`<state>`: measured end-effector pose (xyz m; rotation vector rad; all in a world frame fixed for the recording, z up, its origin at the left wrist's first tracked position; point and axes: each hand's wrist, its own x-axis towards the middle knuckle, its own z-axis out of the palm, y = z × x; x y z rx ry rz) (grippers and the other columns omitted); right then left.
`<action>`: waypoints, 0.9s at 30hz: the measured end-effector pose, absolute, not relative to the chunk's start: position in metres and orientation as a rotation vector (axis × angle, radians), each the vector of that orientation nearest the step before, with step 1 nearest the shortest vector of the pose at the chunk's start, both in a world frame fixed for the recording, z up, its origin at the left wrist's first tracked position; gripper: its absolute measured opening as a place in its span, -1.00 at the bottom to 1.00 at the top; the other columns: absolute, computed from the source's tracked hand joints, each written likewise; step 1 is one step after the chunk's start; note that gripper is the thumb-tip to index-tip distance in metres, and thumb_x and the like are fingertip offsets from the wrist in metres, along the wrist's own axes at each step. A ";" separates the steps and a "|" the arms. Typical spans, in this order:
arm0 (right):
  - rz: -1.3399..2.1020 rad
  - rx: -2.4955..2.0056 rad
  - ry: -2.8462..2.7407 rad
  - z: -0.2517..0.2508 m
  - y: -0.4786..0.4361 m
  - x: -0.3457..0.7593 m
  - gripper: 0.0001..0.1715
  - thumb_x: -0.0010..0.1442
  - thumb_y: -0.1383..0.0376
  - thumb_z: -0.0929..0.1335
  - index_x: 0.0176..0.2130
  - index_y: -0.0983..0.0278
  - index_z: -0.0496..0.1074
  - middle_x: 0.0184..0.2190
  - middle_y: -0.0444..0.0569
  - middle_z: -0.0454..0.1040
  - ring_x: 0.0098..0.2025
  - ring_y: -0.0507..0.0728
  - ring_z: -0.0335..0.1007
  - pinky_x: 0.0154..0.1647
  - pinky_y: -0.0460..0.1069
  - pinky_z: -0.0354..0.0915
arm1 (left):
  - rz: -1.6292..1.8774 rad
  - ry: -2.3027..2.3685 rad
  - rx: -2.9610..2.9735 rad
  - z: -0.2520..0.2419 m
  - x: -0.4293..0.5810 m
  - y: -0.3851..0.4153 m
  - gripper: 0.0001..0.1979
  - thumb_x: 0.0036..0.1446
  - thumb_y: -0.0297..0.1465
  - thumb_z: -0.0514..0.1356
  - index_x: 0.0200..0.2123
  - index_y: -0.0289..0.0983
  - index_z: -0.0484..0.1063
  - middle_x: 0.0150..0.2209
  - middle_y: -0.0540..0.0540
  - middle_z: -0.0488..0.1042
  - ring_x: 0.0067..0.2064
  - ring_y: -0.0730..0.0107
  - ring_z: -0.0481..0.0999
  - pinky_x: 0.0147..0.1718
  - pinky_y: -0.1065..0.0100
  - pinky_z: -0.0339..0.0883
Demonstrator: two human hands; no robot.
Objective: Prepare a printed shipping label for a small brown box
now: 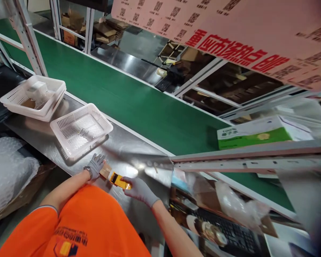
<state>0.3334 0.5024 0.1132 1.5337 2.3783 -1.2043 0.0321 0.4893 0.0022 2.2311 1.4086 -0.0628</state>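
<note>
My left hand [96, 165], in a grey glove, lies at the left side of a small brown cardboard box [105, 170] on the metal table. Its fingers are stretched out and somewhat apart; the thumb side is close against the box. My right hand [140, 191], also gloved, is wrapped round a yellow tape dispenser [120, 181]. The dispenser's front end meets the right side of the box. Whether tape is stuck down there is too small to tell. A white perforated basket [69, 154] stands just beyond my left hand.
Stacked white baskets [46, 116] with packaged items stand at the far left. A green conveyor belt [123, 94] runs behind the metal table [120, 137]. Bubble wrap [10, 175] lies at the left. A metal rail [243, 160], a keyboard [230, 228] and a green-white box [254, 134] are at the right.
</note>
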 end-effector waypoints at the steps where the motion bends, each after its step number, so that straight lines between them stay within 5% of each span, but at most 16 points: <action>1: -1.168 1.519 2.371 0.116 0.502 0.335 -0.33 -0.03 0.21 0.49 0.10 0.07 0.77 -0.24 -0.05 0.81 -0.27 0.27 0.70 -0.22 0.01 0.45 | -0.069 1.407 2.233 0.001 0.032 0.489 0.03 0.15 -0.26 0.46 0.58 -0.49 0.20 0.65 -0.57 0.00 0.65 -0.53 -0.07 0.60 -0.34 -0.29; 9: -1.378 1.617 1.973 0.113 0.520 0.291 -0.44 0.10 0.28 0.46 0.10 0.25 0.74 -0.48 -0.14 0.63 -0.41 0.10 0.53 -0.32 -0.07 0.30 | -0.143 1.433 2.254 0.006 0.032 0.490 -0.09 0.28 -0.35 0.35 0.60 -0.51 0.16 0.66 -0.54 0.00 0.66 -0.40 -0.02 0.60 -0.30 -0.27; 13: -0.945 1.655 2.025 0.128 0.533 0.323 -0.68 0.08 0.20 0.54 -0.16 0.25 0.78 -0.41 -0.05 0.68 -0.29 0.15 0.59 -0.28 -0.05 0.26 | -0.164 1.482 2.246 0.009 0.032 0.493 -0.05 0.30 -0.25 0.38 0.61 -0.51 0.14 0.66 -0.56 -0.02 0.66 -0.47 -0.02 0.59 -0.35 -0.20; 15: -0.747 1.739 1.981 0.134 0.534 0.348 -0.69 0.11 0.21 0.54 -0.15 0.27 0.77 -0.31 0.06 0.73 -0.21 0.22 0.65 -0.23 -0.02 0.29 | -0.170 1.515 2.231 0.009 0.035 0.495 -0.04 0.30 -0.23 0.40 0.61 -0.48 0.16 0.65 -0.57 -0.01 0.65 -0.49 0.00 0.58 -0.37 -0.14; 17: -0.636 1.880 1.922 0.133 0.531 0.369 -0.57 0.25 0.22 0.47 0.07 0.30 0.71 -0.12 0.22 0.76 -0.07 0.30 0.69 -0.13 0.03 0.33 | -0.165 1.543 2.220 0.007 0.040 0.497 -0.06 0.31 -0.23 0.41 0.61 -0.45 0.16 0.65 -0.59 -0.01 0.65 -0.52 0.00 0.56 -0.38 -0.09; 21: -0.507 2.100 1.770 0.107 0.520 0.379 -0.26 0.47 0.20 0.33 0.53 0.29 0.31 0.07 0.37 0.69 0.05 0.38 0.70 -0.02 0.13 0.39 | -0.149 1.595 2.183 0.006 0.048 0.500 -0.11 0.33 -0.29 0.43 0.61 -0.33 0.21 0.65 -0.60 -0.01 0.63 -0.61 0.00 0.48 -0.42 0.02; 24: -0.508 2.282 1.816 0.072 0.508 0.357 -0.22 0.42 0.22 0.33 0.53 0.34 0.32 0.25 0.49 0.55 0.25 0.46 0.59 0.22 0.25 0.39 | -0.128 1.614 2.167 0.007 0.048 0.500 -0.11 0.27 -0.33 0.46 0.59 -0.26 0.28 0.64 -0.58 0.02 0.61 -0.63 0.06 0.45 -0.40 0.06; 27: -0.878 2.609 2.040 0.042 0.488 0.312 -0.22 0.37 0.19 0.32 0.45 0.46 0.40 0.40 0.51 0.44 0.48 0.49 0.35 0.49 0.35 0.25 | -0.037 1.628 2.166 0.009 0.045 0.497 -0.07 0.16 -0.35 0.50 0.56 -0.26 0.34 0.64 -0.54 0.05 0.61 -0.60 0.07 0.47 -0.39 0.07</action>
